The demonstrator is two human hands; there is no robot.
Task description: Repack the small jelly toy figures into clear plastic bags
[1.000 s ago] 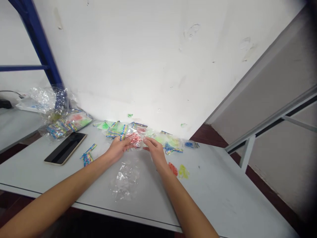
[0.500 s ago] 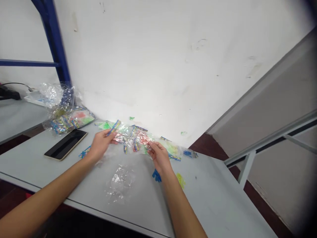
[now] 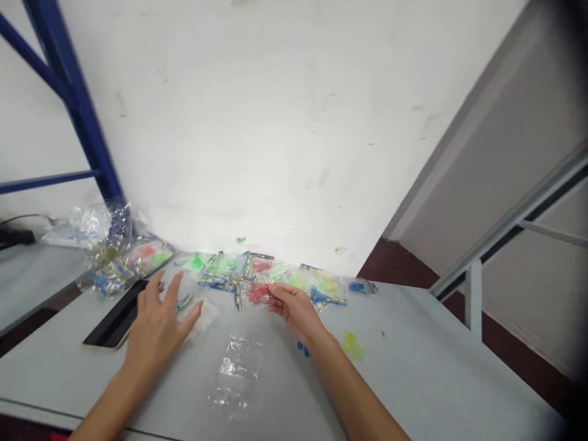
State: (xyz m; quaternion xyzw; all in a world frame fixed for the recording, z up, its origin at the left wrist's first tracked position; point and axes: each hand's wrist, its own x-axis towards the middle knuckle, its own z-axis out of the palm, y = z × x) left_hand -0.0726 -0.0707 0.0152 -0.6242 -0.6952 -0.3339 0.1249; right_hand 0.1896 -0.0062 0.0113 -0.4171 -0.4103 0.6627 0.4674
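At the far left, a blue steel rack frame (image 3: 78,110) stands against a scuffed white wall (image 3: 257,122). Well left of the grip, a heap of crumpled clear plastic film (image 3: 98,226) is piled beside a black smartphone (image 3: 114,318), which is partly overlapped by the left hand (image 3: 156,331), held open with its fingers spread. The right hand (image 3: 298,309) is closed, thumb and fingers together, on a clear plastic packet of red rubber bands (image 3: 257,293), at the near side of a row of similar packets (image 3: 294,282). Their multicoloured printed header strips (image 3: 215,280) are too small to read. Below the grip, a loose clear plastic bag (image 3: 232,380) lies on the pale grey table (image 3: 413,367); to the right are loose blue rubber bands (image 3: 302,349) and yellow rubber bands (image 3: 353,346). Beyond are a dark red floor (image 3: 404,257) and a grey metal frame (image 3: 473,288).
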